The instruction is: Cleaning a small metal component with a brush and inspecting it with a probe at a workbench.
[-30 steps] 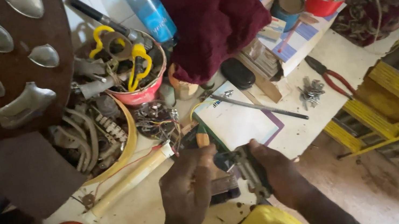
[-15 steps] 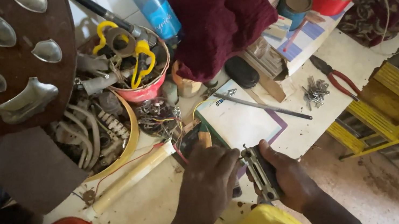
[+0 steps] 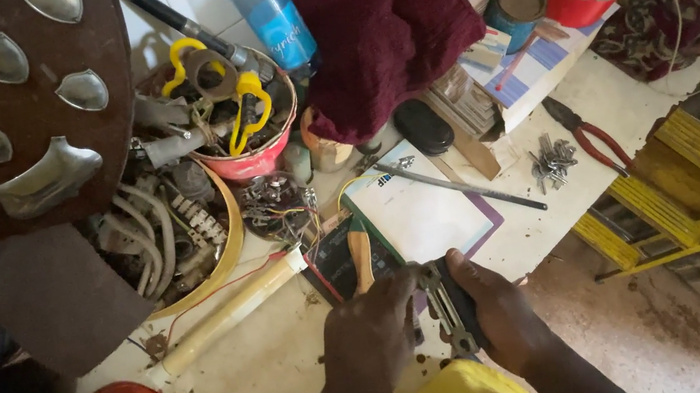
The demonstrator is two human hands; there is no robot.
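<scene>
White and strewn with tools, the table (image 3: 285, 371) is seen beneath a red bucket (image 3: 252, 156) of scissors, while at its near edge a small metal bracket (image 3: 447, 309) is pinched between the left hand (image 3: 375, 336) and right hand (image 3: 500, 314).

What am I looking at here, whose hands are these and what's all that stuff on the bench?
This is one view from a camera worn on a person's head, looking down at their own bare hands. The left hand and right hand together grip a small metal bracket-like part; what exactly it is, I cannot tell. Around them on the white workbench lie a notepad, a thin metal rod, red-handled pliers, a heap of screws and a red bowl of tools with yellow-handled scissors. A dark red cloth lies behind.
</scene>
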